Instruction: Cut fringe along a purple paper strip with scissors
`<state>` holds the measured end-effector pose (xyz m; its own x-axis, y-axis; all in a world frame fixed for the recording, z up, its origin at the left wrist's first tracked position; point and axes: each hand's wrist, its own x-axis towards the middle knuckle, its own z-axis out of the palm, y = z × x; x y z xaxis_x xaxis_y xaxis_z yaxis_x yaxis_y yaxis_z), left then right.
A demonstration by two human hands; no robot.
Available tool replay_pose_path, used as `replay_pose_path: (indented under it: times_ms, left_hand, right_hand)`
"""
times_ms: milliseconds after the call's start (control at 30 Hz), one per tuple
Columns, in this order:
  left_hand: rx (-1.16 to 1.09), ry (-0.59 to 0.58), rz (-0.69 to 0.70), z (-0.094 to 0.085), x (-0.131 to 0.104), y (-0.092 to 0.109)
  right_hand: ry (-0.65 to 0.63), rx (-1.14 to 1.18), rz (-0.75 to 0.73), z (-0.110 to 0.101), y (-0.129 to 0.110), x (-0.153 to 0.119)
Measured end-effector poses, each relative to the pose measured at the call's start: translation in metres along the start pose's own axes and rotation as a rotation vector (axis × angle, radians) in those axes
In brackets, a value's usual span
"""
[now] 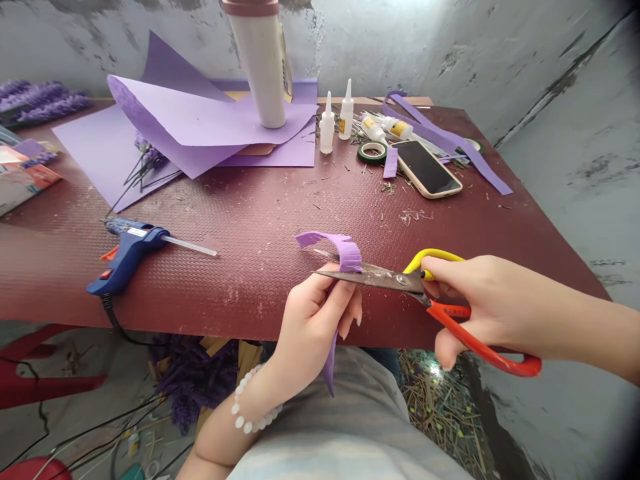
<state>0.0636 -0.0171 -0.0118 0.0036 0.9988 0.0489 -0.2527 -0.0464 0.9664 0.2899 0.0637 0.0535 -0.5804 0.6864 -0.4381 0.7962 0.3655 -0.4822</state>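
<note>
My left hand (315,320) pinches a narrow purple foam strip (349,253) between thumb and fingers, over the table's front edge. The strip's upper part is cut into a fringe and curls to the left, while its uncut tail hangs below my hand. My right hand (480,307) grips a pair of scissors (400,279) with one yellow and one red handle. The scissor blades are parted around the strip, just above my left fingertips. Part of the strip is hidden behind the lower blade and my left thumb.
A blue glue gun (125,257) lies at left. Purple sheets (210,127) lie under a white tumbler (260,67). Glue bottles (327,127), green tape (372,153), a phone (427,168) and long purple strips (480,170) sit at the back right. Stem scraps litter the floor.
</note>
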Motion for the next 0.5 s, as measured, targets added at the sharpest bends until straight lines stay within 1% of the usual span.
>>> replay_pose_path:
  times_ms: [200, 367, 433, 500]
  left_hand:
    - [-0.033, -0.013, -0.054, -0.0007, -0.0015, 0.0026]
    - [-0.075, -0.023, -0.085, -0.0005, -0.0019, 0.0016]
    - [-0.104, -0.031, -0.101, -0.0007, -0.0013, 0.0006]
    - [-0.132, -0.040, -0.122, -0.0012, -0.0009, 0.0001]
  right_hand:
    - [-0.076, 0.075, 0.058, -0.0034, -0.0006, -0.0017]
    - [-0.124, 0.091, 0.055, -0.0053, 0.0015, -0.0022]
    - [-0.157, 0.110, 0.055, -0.0069, 0.0024, -0.0029]
    - [-0.216, 0.152, 0.059, -0.0079, 0.0049, -0.0038]
